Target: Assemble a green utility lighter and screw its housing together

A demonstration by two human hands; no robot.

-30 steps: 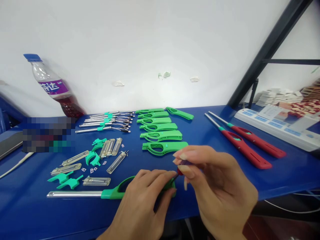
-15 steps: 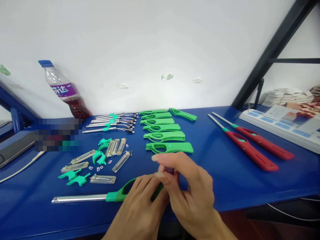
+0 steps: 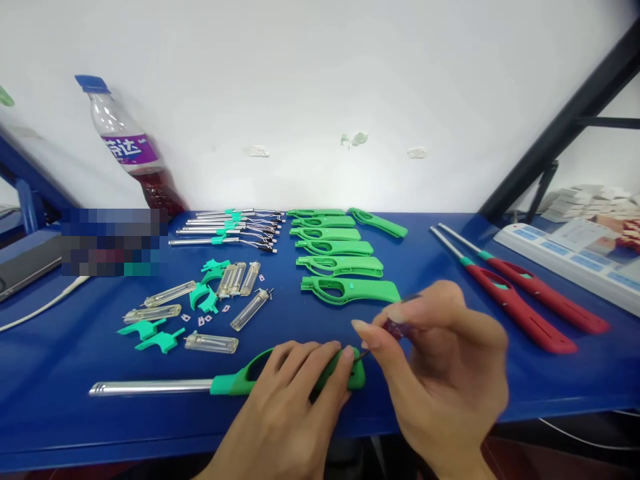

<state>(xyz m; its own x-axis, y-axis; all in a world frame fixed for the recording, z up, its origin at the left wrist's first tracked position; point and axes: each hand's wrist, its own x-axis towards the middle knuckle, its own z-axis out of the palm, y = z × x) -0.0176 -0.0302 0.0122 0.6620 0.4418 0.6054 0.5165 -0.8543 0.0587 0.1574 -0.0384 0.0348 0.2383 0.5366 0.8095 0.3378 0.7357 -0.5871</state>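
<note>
My left hand lies over the handle of a green long-neck lighter, holding it down near the table's front edge. The lighter's metal tube points left. In my right hand is a small screwdriver with a dark, purplish handle, pinched between thumb and fingers. Its thin shaft slants down to the butt end of the green handle, just beside my left fingertips. Whether the tip sits in a hole there, I cannot tell. Behind my hands lie several green handle shells in a column.
Left of the shells are metal tubes with wires, clear fuel tanks and teal triggers. Two red lighters lie at right, near a power strip. A drink bottle leans on the wall.
My right hand has moved right and away from my left hand, so the screwdriver shaft and the lighter's butt end now show. My left hand stays on the lighter. The view has shifted slightly.
</note>
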